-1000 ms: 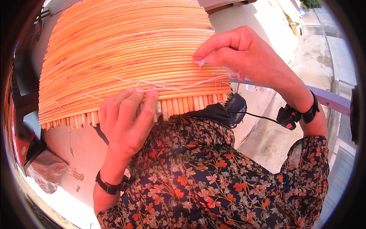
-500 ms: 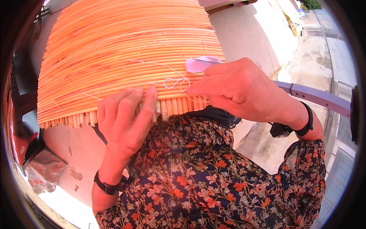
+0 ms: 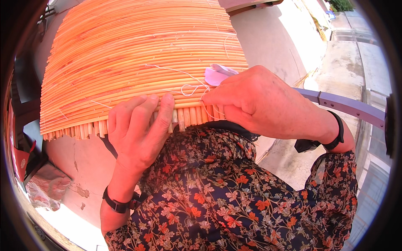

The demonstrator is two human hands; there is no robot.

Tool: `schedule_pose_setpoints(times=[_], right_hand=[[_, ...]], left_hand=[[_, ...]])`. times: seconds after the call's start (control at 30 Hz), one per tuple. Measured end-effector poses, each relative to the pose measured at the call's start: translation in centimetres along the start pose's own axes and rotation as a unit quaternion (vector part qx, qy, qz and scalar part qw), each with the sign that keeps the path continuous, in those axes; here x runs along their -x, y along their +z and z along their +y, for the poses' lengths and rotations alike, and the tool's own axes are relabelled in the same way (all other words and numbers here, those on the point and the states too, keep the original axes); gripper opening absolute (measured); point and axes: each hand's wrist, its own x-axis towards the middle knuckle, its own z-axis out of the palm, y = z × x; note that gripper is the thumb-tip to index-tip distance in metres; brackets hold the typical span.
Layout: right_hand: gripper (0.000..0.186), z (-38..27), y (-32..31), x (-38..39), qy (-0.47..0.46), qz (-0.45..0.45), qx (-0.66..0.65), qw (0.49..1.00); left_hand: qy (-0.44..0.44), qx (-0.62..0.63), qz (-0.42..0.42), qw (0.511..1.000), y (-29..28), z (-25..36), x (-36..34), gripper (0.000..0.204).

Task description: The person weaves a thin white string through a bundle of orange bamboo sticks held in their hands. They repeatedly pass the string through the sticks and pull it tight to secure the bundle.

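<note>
Floor (image 3: 270,42): pale, is spreading below; at left a crack (image 3: 76,161) is running down it and a worn patch (image 3: 80,191) is showing. Light: strong sun is bleaching a strip (image 3: 305,33) at upper right and another at lower left, shade lying between. Paving (image 3: 341,69): grey, is extending along the right, a dark seam (image 3: 363,67) crossing it. Plant (image 3: 341,4): green, is growing at upper right. Bundle (image 3: 48,186): reddish, crinkled, is lying at lower left. Panels (image 3: 374,201): pale, are lining the lower right edge

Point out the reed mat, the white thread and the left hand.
Reed mat (image 3: 138,56), head view: middle of its broad face.
White thread (image 3: 182,88), head view: its small loop.
Left hand (image 3: 140,131), head view: back of the hand.
</note>
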Motion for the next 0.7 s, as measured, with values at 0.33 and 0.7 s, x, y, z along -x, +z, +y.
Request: schedule_pose_setpoints(times=[0.33, 0.7], right_hand=[[0.013, -0.7, -1.2, -0.8, 0.061, -0.050, -0.042, 0.996], [0.011, -0.7, -1.2, -1.6, 0.036, -0.031, -0.010, 0.999]], left_hand=[[0.005, 0.000, 0.002, 1.000, 0.1, -0.2, 0.2, 0.037], [0.002, 0.007, -0.008, 1.000, 0.0, -0.1, 0.1, 0.038]])
